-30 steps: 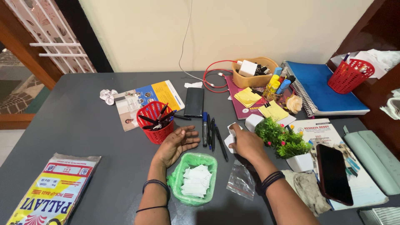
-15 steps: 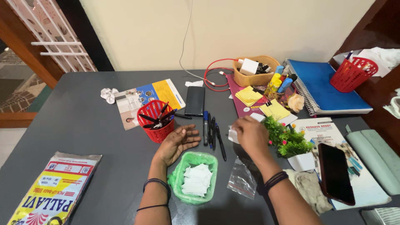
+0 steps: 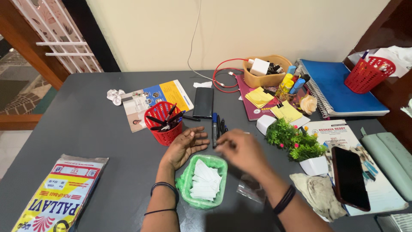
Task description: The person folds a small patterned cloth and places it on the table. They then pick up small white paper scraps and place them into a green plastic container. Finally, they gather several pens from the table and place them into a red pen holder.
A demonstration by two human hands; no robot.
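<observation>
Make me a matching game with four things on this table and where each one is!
Things:
1. green bin
2. red pen basket
3. crumpled paper ball
4. black phone

Places:
A. on the booklet at the right
B. just beyond the left hand
C. near the far left of the table
D. between the two forearms, holding white papers

Pairs: 1-D, 2-B, 3-C, 4-A

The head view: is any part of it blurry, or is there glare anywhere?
In the head view the right hand is smeared by motion blur, fingers indistinct; the left hand and red pen basket look sharp; soft reflections show on the black phone.
</observation>
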